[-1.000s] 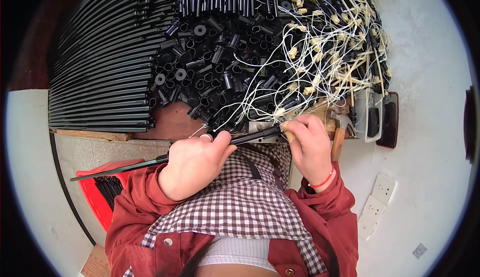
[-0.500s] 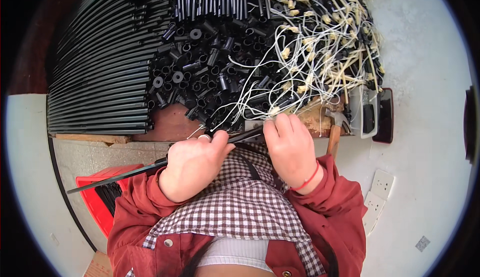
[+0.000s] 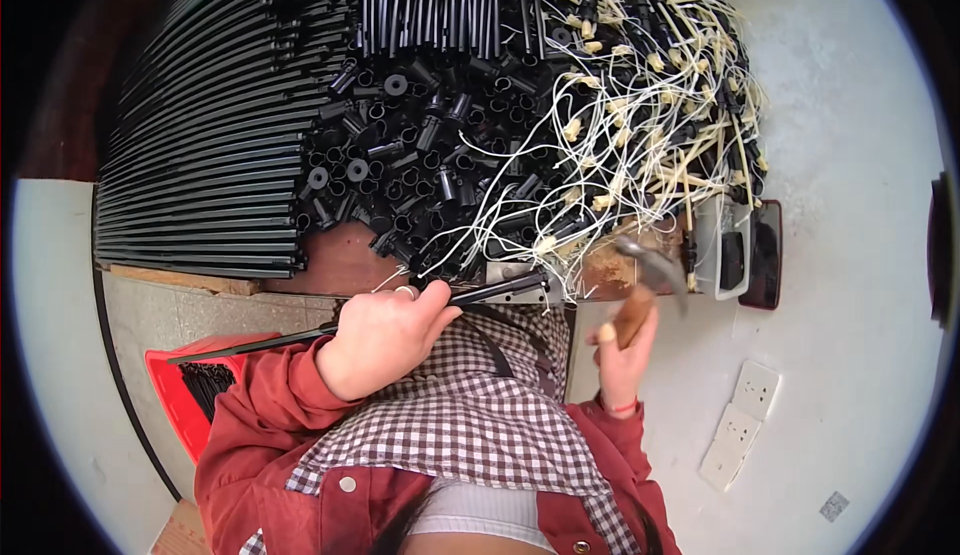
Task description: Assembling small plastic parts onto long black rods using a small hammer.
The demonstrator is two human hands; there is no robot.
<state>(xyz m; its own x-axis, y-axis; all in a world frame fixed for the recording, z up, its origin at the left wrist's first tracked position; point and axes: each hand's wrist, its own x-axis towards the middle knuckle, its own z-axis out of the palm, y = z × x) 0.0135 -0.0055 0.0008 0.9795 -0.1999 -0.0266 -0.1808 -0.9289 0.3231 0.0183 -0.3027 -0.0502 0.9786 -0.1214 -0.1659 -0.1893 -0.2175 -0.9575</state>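
Observation:
My left hand [image 3: 388,343] is closed around a long black rod [image 3: 500,290] that slants up from the lower left. The rod's thicker right end lies by a small metal block [image 3: 500,272] at the table's front edge. White cord ends hang beside that end. Out to the right, my right hand [image 3: 626,363] grips a hammer by its wooden handle [image 3: 632,317]. The hammer's metal head [image 3: 655,268], blurred by motion, is raised near the table edge, to the right of the rod's end.
Stacked black rods [image 3: 200,190] fill the table's left, with more rods [image 3: 430,5] at the back. Loose black sleeves [image 3: 430,145] and tangled white cords [image 3: 620,105] lie heaped alongside. At the right sit a clear plastic box [image 3: 708,255] and a dark flat object [image 3: 766,255]. A red bin [image 3: 170,385] stands lower left.
My right hand has left the rod's end and taken up the hammer, which was resting at the table edge. My left hand still holds the rod, now slightly lower.

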